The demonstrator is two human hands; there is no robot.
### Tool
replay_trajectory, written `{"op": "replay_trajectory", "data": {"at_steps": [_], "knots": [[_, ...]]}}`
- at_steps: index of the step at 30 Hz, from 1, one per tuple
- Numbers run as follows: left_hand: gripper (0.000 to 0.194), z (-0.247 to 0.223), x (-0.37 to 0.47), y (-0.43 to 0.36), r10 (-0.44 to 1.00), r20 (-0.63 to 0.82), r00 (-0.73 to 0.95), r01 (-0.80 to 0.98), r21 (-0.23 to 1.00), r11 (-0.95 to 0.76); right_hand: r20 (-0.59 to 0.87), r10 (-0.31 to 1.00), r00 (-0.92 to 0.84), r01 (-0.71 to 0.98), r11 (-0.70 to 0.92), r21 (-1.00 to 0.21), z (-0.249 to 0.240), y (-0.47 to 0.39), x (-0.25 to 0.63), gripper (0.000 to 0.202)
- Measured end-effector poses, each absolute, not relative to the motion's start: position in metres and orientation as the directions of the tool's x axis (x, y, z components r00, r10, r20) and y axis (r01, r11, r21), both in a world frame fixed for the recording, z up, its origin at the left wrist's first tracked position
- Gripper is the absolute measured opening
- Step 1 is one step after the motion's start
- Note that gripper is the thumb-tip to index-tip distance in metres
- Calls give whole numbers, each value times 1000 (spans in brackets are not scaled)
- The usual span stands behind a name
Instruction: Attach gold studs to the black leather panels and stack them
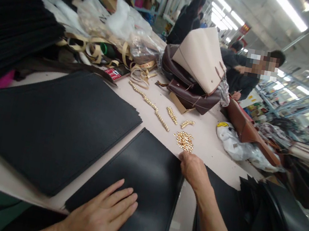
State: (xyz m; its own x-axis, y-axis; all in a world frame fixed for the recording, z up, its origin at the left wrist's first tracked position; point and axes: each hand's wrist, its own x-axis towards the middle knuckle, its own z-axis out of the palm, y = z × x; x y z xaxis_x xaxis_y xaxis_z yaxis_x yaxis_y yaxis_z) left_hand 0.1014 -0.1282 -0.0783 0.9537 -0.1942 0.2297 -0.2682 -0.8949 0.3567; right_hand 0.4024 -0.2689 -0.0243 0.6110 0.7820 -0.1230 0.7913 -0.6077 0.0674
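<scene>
My left hand (102,214) lies flat on a black leather panel (150,170), its fingers stretched out. At the panel's far right corner is my right hand (193,169), with its fingers curled together. Whatever those fingertips hold, if anything, is hidden. Just beyond them lies a loose pile of small gold metal pieces (185,141). Behind the pile are two short rows of gold pieces (171,115) and a longer gold row (150,104). A stack of larger black leather panels (60,123) rests to the left.
More black leather pieces (222,207) lie at my right. Brown and cream bags (202,64) stand across the table, near plastic wrapping (123,22) and cream strips (94,51). A tall black stack (12,22) rises at left. A co-worker (242,75) stands beyond the bags.
</scene>
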Motion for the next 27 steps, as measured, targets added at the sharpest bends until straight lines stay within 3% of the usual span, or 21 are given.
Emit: {"op": "replay_trajectory", "data": {"at_steps": [6,12,18,27], "knots": [[68,-75,104,-128,-190,276,942,-296,417,-859,-42,751,659,752,-659,7,-28,-265,407,25],[66,-76,101,-128,-187,339,922,-313,368,-876,68,684,726,684,-709,-172,-26,-282,382,25],[69,-77,102,-129,-218,355,909,-338,323,-884,87,775,626,729,-543,-417,-27,-290,302,21],[61,-69,99,-131,-172,328,929,-297,382,-875,13,777,629,657,-522,-544,-29,-290,271,22]]}}
